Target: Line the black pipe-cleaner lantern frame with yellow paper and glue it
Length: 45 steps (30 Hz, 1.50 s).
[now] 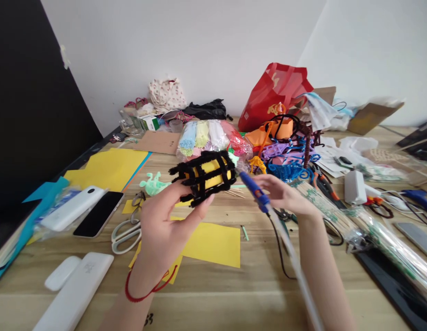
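My left hand (172,216) is closed round a small lantern-like frame of black fuzzy pipe cleaners (208,177), with yellow paper showing between its bars. It is held tilted on its side above the table. In my right hand (285,195) is a blue hot glue gun (256,191) with a long clear glue stick (296,266) coming out of its back end. The gun's nozzle points at the right end of the black frame, very close to it; whether they touch I cannot tell. Below lies a sheet of yellow paper (213,243). Scissors (126,235) rest beside my left wrist.
A black phone (99,214) and white power banks (78,294) lie at left. Behind are bagged pipe cleaners (213,135), a red bag (277,94) and a pile of coloured pipe-cleaner pieces (285,156). Pliers (325,186) and wrapped bundles (392,248) lie at right.
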Motion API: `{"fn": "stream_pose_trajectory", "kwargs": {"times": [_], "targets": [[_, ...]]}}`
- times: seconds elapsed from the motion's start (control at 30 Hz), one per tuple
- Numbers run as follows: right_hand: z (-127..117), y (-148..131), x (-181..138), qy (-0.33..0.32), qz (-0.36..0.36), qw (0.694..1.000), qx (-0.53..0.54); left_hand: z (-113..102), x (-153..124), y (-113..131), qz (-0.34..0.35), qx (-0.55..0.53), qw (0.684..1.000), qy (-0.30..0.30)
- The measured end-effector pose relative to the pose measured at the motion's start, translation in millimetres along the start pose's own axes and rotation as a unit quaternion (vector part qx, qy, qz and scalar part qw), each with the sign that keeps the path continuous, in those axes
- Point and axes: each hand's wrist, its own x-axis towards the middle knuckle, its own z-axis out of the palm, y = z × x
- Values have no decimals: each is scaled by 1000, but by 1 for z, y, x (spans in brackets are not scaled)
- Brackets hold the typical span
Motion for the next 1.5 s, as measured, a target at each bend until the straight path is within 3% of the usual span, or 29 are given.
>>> {"fn": "stream_pose_trajectory", "kwargs": {"times": [0.1, 0.2, 0.27, 0.47, 0.63, 0.67, 0.87, 1.07, 1.23, 1.5], "targets": [[-14, 0, -15, 139, -50, 974, 172, 1, 1, 4, 11, 0, 1000, -7], [-16, -3, -15, 290, -104, 926, 216, 2, 2, 7, 7, 2, 1000, -18], [-11, -11, -10, 336, -126, 904, 233, 3, 2, 7, 7, 7, 1000, -23], [4, -42, -3, 362, -119, 888, 259, 3, 2, 6, 26, 21, 999, -13], [21, -71, -19, 292, -198, 895, 274, 1, 2, 10, 27, 36, 999, -10], [27, -79, -24, 304, -211, 888, 274, 0, 3, 11, 37, 40, 998, -10], [59, -115, -44, 311, -143, 919, 196, -2, 4, 18, 89, 74, 993, -20], [68, -116, -42, 347, -169, 909, 155, -3, 3, 20, 110, 76, 990, -39], [67, -111, -39, 330, -218, 909, 135, -3, 3, 21, 117, 78, 989, -55], [67, -108, -42, 334, -215, 914, 84, -5, 2, 20, 113, 82, 988, -66]]}}
